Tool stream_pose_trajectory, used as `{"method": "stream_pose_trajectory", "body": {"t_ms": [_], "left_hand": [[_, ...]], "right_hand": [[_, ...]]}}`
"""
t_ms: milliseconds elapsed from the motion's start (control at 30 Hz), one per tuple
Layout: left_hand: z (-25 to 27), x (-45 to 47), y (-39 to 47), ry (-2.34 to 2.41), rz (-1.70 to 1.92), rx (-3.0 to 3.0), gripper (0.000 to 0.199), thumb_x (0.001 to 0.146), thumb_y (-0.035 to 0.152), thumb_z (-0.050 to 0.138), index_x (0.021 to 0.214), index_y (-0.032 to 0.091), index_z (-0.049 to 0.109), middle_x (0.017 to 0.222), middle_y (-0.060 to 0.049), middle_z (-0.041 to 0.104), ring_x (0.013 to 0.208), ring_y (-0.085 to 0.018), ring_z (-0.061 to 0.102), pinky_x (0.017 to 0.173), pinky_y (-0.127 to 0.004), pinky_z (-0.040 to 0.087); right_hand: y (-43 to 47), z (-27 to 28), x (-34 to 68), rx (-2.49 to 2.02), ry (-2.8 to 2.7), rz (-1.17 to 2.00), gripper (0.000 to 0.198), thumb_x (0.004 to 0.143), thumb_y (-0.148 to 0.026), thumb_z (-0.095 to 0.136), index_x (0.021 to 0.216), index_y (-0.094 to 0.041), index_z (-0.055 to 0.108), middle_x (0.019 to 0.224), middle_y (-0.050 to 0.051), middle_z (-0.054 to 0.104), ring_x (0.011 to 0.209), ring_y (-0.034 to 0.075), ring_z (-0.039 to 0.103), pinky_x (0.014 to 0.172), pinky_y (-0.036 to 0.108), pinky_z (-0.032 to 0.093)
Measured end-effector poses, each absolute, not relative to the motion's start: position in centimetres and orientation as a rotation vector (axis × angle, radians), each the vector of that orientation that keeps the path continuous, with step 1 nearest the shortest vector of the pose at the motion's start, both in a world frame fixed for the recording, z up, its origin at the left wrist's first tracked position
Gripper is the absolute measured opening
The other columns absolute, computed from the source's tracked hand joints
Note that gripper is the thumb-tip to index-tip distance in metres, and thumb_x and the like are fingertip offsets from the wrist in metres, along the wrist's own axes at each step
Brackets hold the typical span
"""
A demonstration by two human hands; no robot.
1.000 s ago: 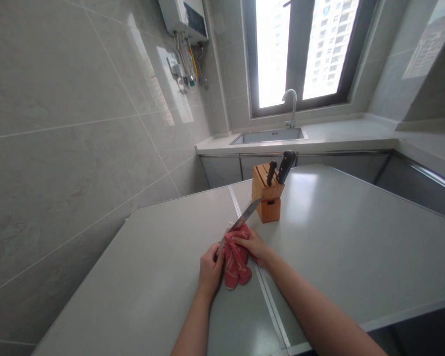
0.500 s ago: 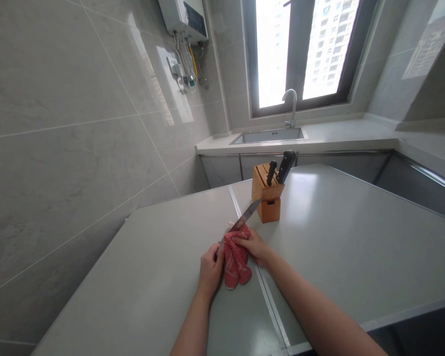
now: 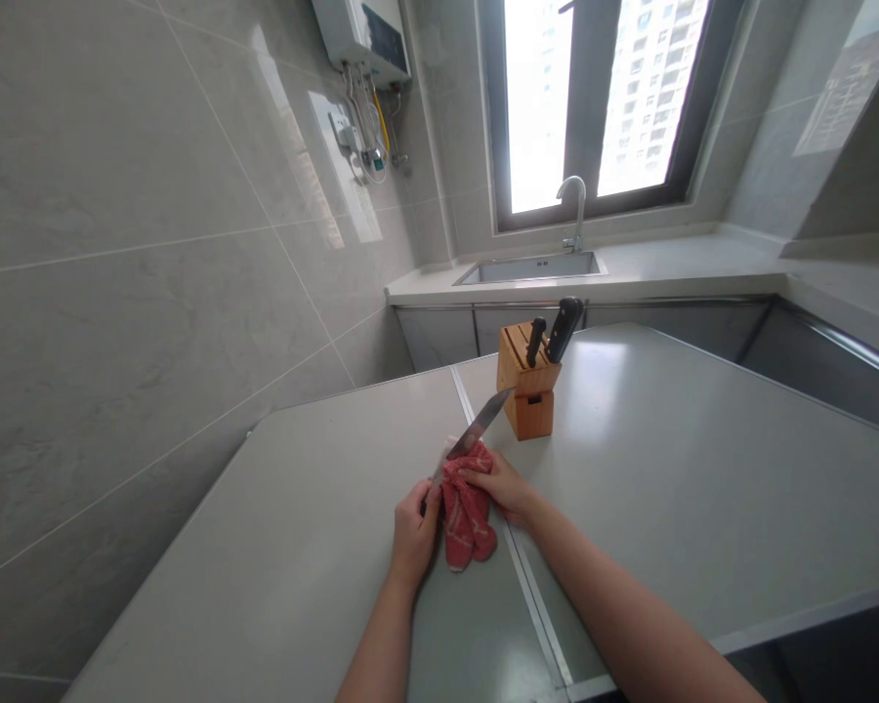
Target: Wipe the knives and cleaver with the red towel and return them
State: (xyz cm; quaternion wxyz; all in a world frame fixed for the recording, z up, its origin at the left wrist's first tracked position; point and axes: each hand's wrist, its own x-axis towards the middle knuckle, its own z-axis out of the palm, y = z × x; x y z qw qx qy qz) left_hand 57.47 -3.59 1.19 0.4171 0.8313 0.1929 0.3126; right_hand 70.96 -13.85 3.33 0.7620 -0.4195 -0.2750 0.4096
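My left hand [image 3: 416,517] is closed round the dark handle of a knife [image 3: 487,418], whose blade slants up and away to the right. A red cloth with pale markings [image 3: 469,517] is wrapped about the blade near the handle and hangs down in folds. My right hand [image 3: 504,485] pinches this cloth against the blade, thumb on the near side; its other fingers are partly hidden. The blade's tip shows in front of a wooden knife block [image 3: 531,381], which holds a large and a small black-handled knife.
The pale table [image 3: 300,547] has a metal seam [image 3: 531,586] running through it. Beyond stands a counter [image 3: 674,259] with a sink [image 3: 531,268] and a tap [image 3: 577,210] under a window. A tiled wall [image 3: 153,342] rises on the left.
The knife has shifted very slightly, its tip a little to the left and up. The cloth and both hands stay almost in place.
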Motion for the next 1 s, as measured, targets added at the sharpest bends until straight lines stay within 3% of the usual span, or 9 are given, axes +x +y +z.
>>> {"method": "stream_pose_trajectory", "body": {"t_ms": [333,767,1000], "left_hand": [[1.01,57.37,-3.54,0.479,0.768,2.102,0.034,0.092,0.042,0.040,0.084,0.016,0.060,0.074,-0.001,0.060,0.071,-0.016,0.053,0.066,-0.024,0.038],[0.99,57.24,-3.59,0.514,0.831,2.062,0.040,0.094,0.043,0.033,0.066,0.019,0.047,0.060,0.003,0.046,0.059,-0.014,0.043,0.058,-0.024,0.034],[1.39,57.36,-3.75,0.427,0.722,2.071,0.037,0.092,0.042,0.038,0.082,0.015,0.061,0.073,-0.002,0.061,0.069,-0.017,0.053,0.066,-0.025,0.040]], "right_hand": [[-13.82,3.05,70.99,-0.988,-0.634,0.823,0.033,0.062,-0.031,0.081,0.090,-0.018,0.070,0.088,0.005,0.075,0.083,0.020,0.069,0.083,0.034,0.051],[-13.93,3.65,70.68,-1.002,-0.683,0.816,0.036,0.067,-0.034,0.078,0.097,-0.017,0.068,0.094,0.006,0.073,0.087,0.021,0.067,0.085,0.036,0.050],[-13.60,2.79,70.58,-1.039,-0.701,0.825,0.035,0.062,-0.036,0.081,0.088,-0.017,0.067,0.084,0.002,0.072,0.078,0.018,0.065,0.076,0.030,0.050]]}}
